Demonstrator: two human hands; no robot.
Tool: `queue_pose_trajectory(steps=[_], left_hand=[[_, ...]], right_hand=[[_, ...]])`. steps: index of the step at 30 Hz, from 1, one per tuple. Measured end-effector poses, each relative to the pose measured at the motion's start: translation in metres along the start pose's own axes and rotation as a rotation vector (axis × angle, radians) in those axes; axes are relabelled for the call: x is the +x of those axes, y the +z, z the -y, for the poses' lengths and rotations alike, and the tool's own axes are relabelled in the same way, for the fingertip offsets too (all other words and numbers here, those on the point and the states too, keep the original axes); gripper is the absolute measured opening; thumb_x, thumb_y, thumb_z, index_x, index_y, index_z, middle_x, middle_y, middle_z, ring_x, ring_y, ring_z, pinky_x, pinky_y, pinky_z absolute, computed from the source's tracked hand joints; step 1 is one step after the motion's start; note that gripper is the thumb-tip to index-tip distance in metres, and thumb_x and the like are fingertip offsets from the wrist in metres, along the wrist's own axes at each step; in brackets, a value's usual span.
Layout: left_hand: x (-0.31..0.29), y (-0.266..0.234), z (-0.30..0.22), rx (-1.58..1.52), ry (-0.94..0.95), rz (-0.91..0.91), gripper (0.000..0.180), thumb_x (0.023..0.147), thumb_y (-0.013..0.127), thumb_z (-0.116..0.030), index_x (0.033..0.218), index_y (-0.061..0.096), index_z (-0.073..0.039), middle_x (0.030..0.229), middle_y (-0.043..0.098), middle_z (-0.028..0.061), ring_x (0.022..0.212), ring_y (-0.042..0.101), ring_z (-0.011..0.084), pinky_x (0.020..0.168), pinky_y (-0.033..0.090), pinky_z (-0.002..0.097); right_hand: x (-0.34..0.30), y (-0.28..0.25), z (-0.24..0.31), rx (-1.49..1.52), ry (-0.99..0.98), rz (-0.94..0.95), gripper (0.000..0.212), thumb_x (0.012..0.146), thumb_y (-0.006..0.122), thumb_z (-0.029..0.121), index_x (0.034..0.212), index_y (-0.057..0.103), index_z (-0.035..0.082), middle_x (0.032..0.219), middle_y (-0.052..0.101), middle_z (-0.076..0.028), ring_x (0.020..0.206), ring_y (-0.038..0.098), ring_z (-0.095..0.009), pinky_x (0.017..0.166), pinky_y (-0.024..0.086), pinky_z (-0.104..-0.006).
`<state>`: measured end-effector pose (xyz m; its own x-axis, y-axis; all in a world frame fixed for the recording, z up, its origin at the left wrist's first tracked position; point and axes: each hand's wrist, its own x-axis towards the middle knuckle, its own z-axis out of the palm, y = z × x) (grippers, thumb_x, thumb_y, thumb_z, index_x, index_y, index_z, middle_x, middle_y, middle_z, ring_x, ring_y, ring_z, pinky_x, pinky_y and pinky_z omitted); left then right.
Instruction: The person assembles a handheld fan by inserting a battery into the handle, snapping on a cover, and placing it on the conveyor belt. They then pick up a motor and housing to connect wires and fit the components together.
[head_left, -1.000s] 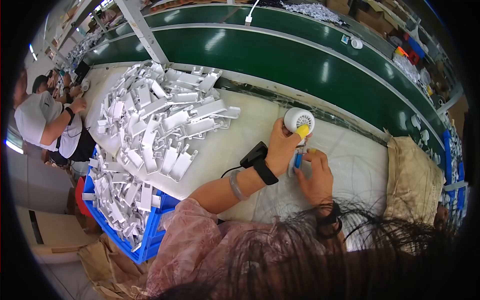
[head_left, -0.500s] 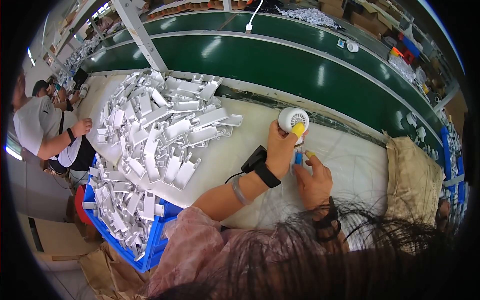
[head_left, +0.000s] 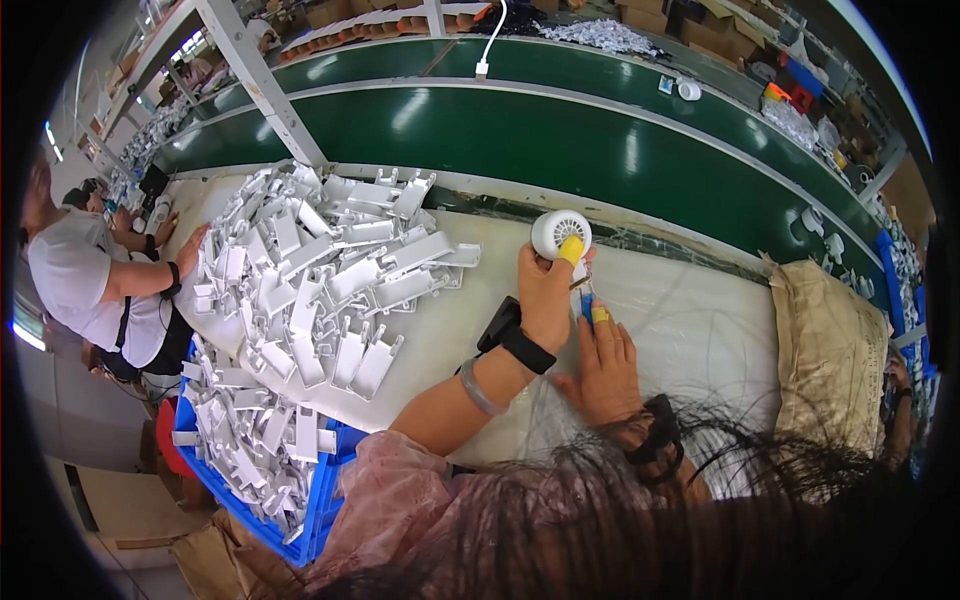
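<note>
My left hand [head_left: 547, 300] is closed around a small white round fan head [head_left: 560, 234] with a slotted grille, its yellow-covered thumb lying across the front. Just below the fan head is a small blue part [head_left: 587, 304], partly hidden by fingers; its exact kind cannot be made out. My right hand [head_left: 606, 372] lies nearly flat over the table, fingers stretched out, with a yellow-covered fingertip against the blue part. To the left, a heap of white plastic shells [head_left: 330, 260] covers much of the table [head_left: 690, 340].
A blue crate [head_left: 322, 505] full of similar white shells stands at the lower left. Brown sacking [head_left: 830, 350] hangs over the table's right end. Beyond the table runs a green conveyor belt [head_left: 520, 130]. A co-worker [head_left: 100, 270] sits at the left.
My right fingers have straightened from a curled pose and come up to the blue part. The fan head has shifted slightly left. The co-worker's hand has reached the heap of shells.
</note>
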<state>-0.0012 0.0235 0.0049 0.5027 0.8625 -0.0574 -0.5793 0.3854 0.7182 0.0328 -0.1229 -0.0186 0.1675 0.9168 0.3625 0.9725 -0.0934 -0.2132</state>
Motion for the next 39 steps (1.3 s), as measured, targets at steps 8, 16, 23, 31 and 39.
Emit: queue_pose_trajectory(steps=[8, 16, 23, 31, 39], left_hand=[[-0.005, 0.007, -0.001, 0.017, 0.020, 0.010, 0.037, 0.087, 0.051, 0.005, 0.120, 0.034, 0.003, 0.115, 0.056, 0.0178, 0.098, 0.064, 0.0235, 0.081, 0.053, 0.0313], [-0.011, 0.008, 0.001, 0.046, -0.006, 0.042, 0.036, 0.088, 0.051, 0.003, 0.120, 0.034, 0.003, 0.116, 0.055, 0.0177, 0.100, 0.064, 0.0253, 0.081, 0.053, 0.0324], [-0.003, -0.003, 0.003, 0.052, -0.064, 0.065, 0.034, 0.087, 0.047, 0.003, 0.119, 0.036, 0.004, 0.114, 0.056, 0.0186, 0.098, 0.065, 0.0260, 0.080, 0.055, 0.0342], [-0.003, 0.000, 0.006, 0.074, -0.156, 0.160, 0.035, 0.090, 0.050, -0.004, 0.122, 0.036, 0.004, 0.117, 0.056, 0.0193, 0.103, 0.063, 0.0289, 0.084, 0.054, 0.0366], [-0.013, 0.009, -0.001, 0.051, -0.236, 0.312, 0.040, 0.094, 0.052, -0.010, 0.128, 0.035, 0.002, 0.121, 0.054, 0.0180, 0.112, 0.059, 0.0325, 0.091, 0.052, 0.0402]], right_hand=[[0.002, 0.001, 0.002, 0.043, 0.050, -0.013, 0.086, 0.070, 0.076, 0.030, 0.134, 0.036, -0.009, 0.147, 0.026, -0.027, 0.132, 0.031, -0.043, 0.109, 0.025, -0.0510], [0.001, -0.004, 0.001, 0.086, 0.043, -0.046, 0.080, 0.067, 0.077, 0.023, 0.131, 0.041, -0.008, 0.146, 0.027, -0.027, 0.131, 0.033, -0.043, 0.106, 0.027, -0.0514], [0.002, -0.022, -0.006, 0.169, -0.070, -0.194, 0.053, 0.066, 0.073, 0.008, 0.115, 0.056, -0.003, 0.139, 0.040, -0.022, 0.130, 0.038, -0.038, 0.101, 0.033, -0.0493], [0.000, -0.042, -0.013, 0.281, 0.080, -0.309, 0.049, 0.071, 0.068, 0.002, 0.118, 0.055, -0.001, 0.136, 0.043, -0.020, 0.123, 0.043, -0.036, 0.100, 0.036, -0.0427], [-0.005, -0.045, -0.030, 0.355, 0.233, -0.232, 0.053, 0.082, 0.062, 0.006, 0.132, 0.045, -0.002, 0.142, 0.037, -0.018, 0.131, 0.038, -0.036, 0.108, 0.032, -0.0405]])
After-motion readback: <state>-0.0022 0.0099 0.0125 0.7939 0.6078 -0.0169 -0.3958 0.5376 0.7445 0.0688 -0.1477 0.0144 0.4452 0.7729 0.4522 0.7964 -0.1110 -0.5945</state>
